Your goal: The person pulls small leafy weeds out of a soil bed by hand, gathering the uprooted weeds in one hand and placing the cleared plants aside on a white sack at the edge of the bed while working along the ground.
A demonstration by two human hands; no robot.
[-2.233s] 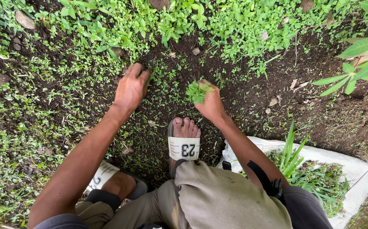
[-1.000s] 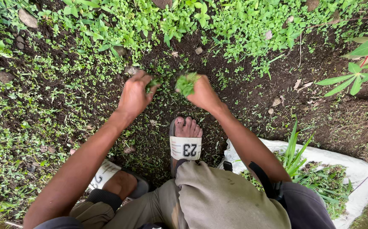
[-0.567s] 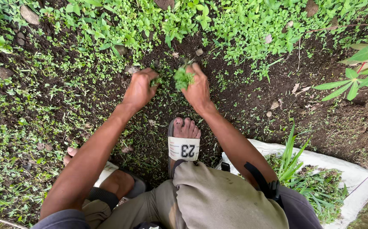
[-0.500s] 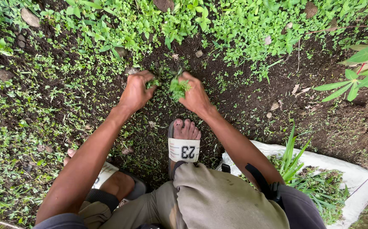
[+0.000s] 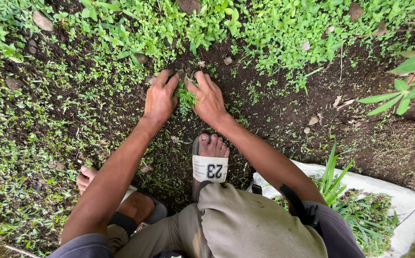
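Observation:
My left hand (image 5: 161, 98) and my right hand (image 5: 210, 98) rest side by side on dark soil (image 5: 274, 119), just ahead of my sandalled foot (image 5: 210, 165). A small clump of green weeds (image 5: 187, 99) sits between them. My right hand is closed on the clump with its fingers curled down to the ground. My left hand lies against the clump's other side, fingers extended onto the soil by the edge of the weed patch (image 5: 178, 24). Whether the clump is still rooted is hidden by the hands.
Dense low weeds cover the ground ahead and to the left. A white sack (image 5: 408, 210) with pulled greens lies at the lower right. A broad-leaved plant (image 5: 408, 71) stands at the right edge. Small stones (image 5: 42, 20) dot the soil. My other foot (image 5: 87, 176) is tucked at the lower left.
My right hand carried its weed bunch left and forward to meet the left hand. Both hands then moved forward and down onto the soil at the patch's edge.

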